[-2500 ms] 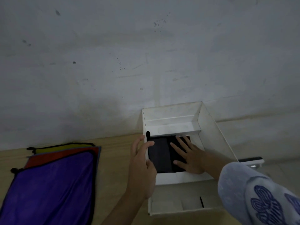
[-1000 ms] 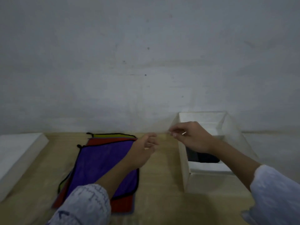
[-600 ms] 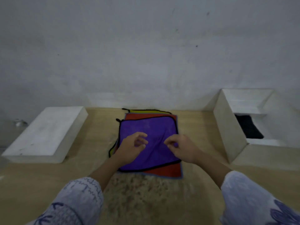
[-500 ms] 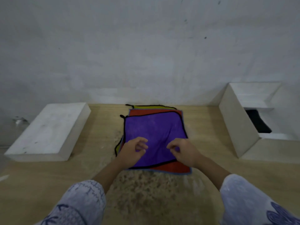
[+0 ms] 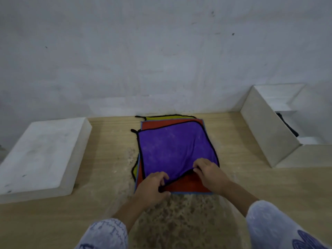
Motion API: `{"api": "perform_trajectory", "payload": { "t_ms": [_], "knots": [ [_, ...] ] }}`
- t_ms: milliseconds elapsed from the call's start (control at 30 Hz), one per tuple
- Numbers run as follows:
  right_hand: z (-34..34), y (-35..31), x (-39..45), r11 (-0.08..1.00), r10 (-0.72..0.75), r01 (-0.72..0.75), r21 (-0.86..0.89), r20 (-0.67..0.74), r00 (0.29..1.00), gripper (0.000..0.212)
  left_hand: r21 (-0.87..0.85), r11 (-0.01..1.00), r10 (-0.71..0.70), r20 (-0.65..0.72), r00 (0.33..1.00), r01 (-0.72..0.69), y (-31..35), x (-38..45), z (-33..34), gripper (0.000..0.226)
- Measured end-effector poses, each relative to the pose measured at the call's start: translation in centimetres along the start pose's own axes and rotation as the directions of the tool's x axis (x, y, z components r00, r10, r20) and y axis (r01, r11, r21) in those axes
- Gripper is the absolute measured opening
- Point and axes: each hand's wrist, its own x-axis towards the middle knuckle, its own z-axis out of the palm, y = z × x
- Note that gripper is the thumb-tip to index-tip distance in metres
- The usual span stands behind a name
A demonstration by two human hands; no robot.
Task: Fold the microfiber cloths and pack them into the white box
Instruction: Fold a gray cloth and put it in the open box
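- Nearest the camera, two pale patterned sleeves [image 5: 106, 234] are seen at the bottom edge, with bare forearms reaching forward over a light wooden tabletop [image 5: 251, 180].
- The left hand [image 5: 152, 188] is curled with the fingers pinched on the near edge of a purple square microfiber cloth with black trim [image 5: 174, 150], close to its near left corner.
- The right hand [image 5: 209, 174] is also pinched on that same near edge, a bit further along to the right, and the edge is lifted slightly off what's below.
- So the purple cloth is gripped by both hands at its near side, and the rest of it is spread flat away from them.
- Under it, a red cloth with blue trim [image 5: 190, 184] is laid out, showing at the near side between the hands and at the far side too.
- A yellow-green cloth with black trim [image 5: 161, 118] is stacked at the very bottom, peeking out at the far edge and the left.
- Off to the left, a flat white box lid [image 5: 43, 155] is parked on the table, well apart from the hands.
- Far right, the open white cardboard box [image 5: 265, 128] is set against a grey wall [image 5: 143, 51], with a dark folded cloth [image 5: 287, 126] partly seen inside.
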Motion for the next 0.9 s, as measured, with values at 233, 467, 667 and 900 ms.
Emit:
{"api": "perform_trajectory", "payload": {
  "t_ms": [233, 467, 667, 900],
  "knots": [
    [-1.5, 0.7, 0.9, 0.982, -0.108, 0.113, -0.148, 0.043, 0.993, 0.019, -0.030, 0.998, 0.056, -0.041, 0.998, -0.057, -0.2, 0.6, -1.2, 0.025],
    [-3.5, -0.6, 2.1, 0.962, 0.112, -0.180, -0.206, -0.302, 0.947, 0.022, -0.035, 0.990, 0.126, -0.227, 0.966, -0.138, 0.8, 1.4, -6.0, 0.021],
    [-8.0, -1.8, 2.2, 0.984, 0.089, -0.013, 0.175, -0.435, 0.896, 0.021, -0.143, 0.977, 0.094, -0.376, 0.922, -0.158, 2.1, 0.7, -10.8, 0.019],
    [-10.1, -4.7, -1.9, 0.864, 0.160, 0.042, 0.502, -0.353, 0.922, 0.023, -0.264, 0.953, -0.020, -0.535, 0.844, -0.145, 3.8, -4.1, -12.6, 0.013]
  ]
}}
